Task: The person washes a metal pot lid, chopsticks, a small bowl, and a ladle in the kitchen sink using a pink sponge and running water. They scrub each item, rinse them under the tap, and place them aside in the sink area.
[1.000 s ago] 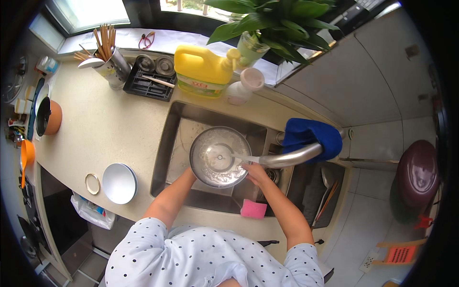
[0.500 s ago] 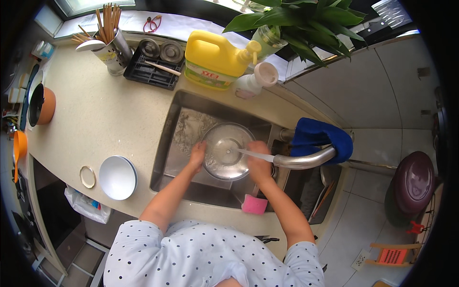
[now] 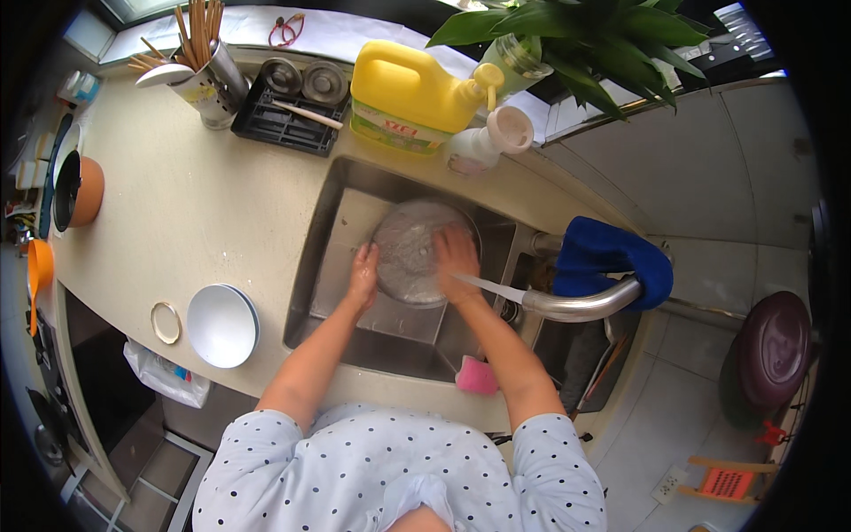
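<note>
A round metal bowl point(image 3: 409, 257), its surface blurred by moving water, is held inside the steel sink point(image 3: 301, 293). My left hand point(image 3: 363, 277) grips the bowl's left rim. On the right part of the bowl, my right hand point(image 3: 456, 257) lies with its fingers stretched out, somewhat smeared by motion. Water runs from the curved metal faucet point(image 3: 581, 304) onto that hand's wrist and the bowl. A pink sponge point(image 3: 477, 376) sits at the sink's front edge, near my right forearm.
A yellow jug point(image 3: 412, 97) and a white bottle point(image 3: 487, 142) stand behind the sink. White bowls point(image 3: 220, 326) and a round lid point(image 3: 166, 323) lie on the left counter. A blue cloth point(image 3: 612, 257) hangs over the faucet. A black rack point(image 3: 288, 120) and chopstick holder point(image 3: 213, 89) stand at the back left.
My right hand has moved from the bowl's right rim onto its surface, with fingers spread. The bowl has shifted slightly up in view. My left hand stays at the left rim.
</note>
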Demonstrator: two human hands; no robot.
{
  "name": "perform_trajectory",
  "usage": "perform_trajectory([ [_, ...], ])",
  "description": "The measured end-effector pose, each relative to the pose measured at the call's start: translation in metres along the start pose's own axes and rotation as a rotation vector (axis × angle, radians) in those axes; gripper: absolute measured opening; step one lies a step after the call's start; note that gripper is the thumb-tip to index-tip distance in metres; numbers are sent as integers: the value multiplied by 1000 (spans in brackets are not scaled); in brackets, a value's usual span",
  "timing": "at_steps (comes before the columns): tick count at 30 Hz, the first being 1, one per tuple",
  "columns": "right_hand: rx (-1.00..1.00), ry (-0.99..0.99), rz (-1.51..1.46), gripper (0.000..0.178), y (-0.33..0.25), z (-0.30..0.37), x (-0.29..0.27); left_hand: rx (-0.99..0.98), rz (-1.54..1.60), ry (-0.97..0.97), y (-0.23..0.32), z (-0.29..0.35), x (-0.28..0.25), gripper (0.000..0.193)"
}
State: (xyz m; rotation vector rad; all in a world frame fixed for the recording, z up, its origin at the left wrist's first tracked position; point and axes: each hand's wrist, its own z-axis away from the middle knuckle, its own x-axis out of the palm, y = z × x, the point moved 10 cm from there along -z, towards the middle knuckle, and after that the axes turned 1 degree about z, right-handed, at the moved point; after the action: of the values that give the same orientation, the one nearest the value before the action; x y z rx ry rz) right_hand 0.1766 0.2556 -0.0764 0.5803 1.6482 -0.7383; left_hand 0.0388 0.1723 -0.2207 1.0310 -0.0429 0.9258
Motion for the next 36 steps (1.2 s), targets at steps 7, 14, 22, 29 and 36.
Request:
perform_trajectory([
  [7, 47, -215, -146, 26, -61, 61, 47, -114, 287, -38, -5, 6, 16, 33],
  [14, -60, -276, -155, 29, -53, 67, 9, -318, 287, -157, -16, 18, 18, 33],
  [22, 572, -295, -1131, 12, 3, 54, 4, -343, -54, -100, 32, 46, 26, 43],
  [29, 1029, -73, -1778, 15, 22, 65, 26, 308, -592, -189, 66, 43, 58, 33],
  [36, 1044, -63, -1868, 21, 23, 88, -10, 961, -1196, -568, 99, 118, 194, 39],
])
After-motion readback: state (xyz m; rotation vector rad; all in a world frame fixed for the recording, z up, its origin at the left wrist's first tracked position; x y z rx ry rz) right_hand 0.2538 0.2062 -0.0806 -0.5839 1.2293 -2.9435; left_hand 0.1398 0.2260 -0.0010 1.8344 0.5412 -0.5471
